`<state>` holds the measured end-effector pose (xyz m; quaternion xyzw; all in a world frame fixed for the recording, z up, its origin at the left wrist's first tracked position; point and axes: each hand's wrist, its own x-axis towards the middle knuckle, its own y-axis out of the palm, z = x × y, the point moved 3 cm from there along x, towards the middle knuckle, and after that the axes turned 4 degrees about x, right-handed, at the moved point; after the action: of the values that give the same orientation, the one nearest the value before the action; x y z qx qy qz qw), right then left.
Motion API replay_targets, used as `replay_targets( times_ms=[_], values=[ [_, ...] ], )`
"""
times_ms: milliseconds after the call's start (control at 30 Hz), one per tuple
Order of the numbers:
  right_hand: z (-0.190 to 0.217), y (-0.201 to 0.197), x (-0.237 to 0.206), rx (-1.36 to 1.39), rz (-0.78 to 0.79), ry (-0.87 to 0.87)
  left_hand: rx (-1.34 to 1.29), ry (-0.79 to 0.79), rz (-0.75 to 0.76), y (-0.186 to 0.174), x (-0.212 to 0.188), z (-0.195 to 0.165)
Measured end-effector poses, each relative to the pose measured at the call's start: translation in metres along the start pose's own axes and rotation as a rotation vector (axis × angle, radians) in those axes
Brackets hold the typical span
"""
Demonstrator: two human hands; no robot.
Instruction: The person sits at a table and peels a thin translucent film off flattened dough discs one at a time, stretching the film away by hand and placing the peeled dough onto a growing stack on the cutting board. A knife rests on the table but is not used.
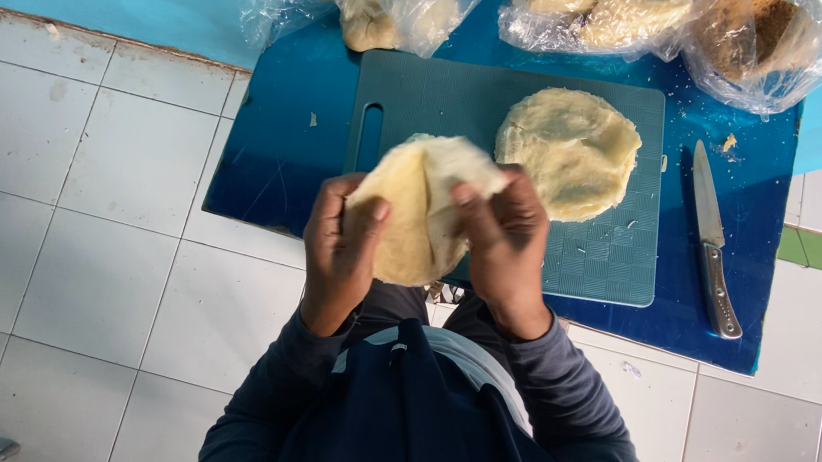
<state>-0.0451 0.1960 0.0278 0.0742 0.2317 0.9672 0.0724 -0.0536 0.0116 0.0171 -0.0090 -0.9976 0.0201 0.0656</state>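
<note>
Both my hands hold one pale, floppy round of dough (414, 223) in the air, above the near left corner of a grey-green cutting board (589, 263). My left hand (341, 249) pinches its left edge, my right hand (502, 245) grips the folded right edge. A second flat round of dough (569, 151) lies on the board's far right part, apart from my hands.
The board rests on a blue mat (277, 158) on a white tiled floor (80, 229). A steel knife (714, 245) lies on the mat to the board's right. Clear plastic bags with dough (382, 7) and a brown filling (752, 33) sit along the far edge.
</note>
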Motion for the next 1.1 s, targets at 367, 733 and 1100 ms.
replay_targets(
  times_ms=[367, 733, 1100],
  values=[
    [0.015, -0.027, -0.008, 0.293, -0.169, -0.017, -0.367, 0.105, -0.074, 0.001, -0.005, 0.023],
    [0.043, -0.049, -0.03, 0.377, -0.317, -0.03, -0.801, -0.024, -0.148, -0.003, -0.011, 0.018],
    [0.122, -0.115, -0.021, 0.087, -0.455, -0.455, -0.741, -0.106, -0.191, -0.015, -0.003, 0.023]
  ],
)
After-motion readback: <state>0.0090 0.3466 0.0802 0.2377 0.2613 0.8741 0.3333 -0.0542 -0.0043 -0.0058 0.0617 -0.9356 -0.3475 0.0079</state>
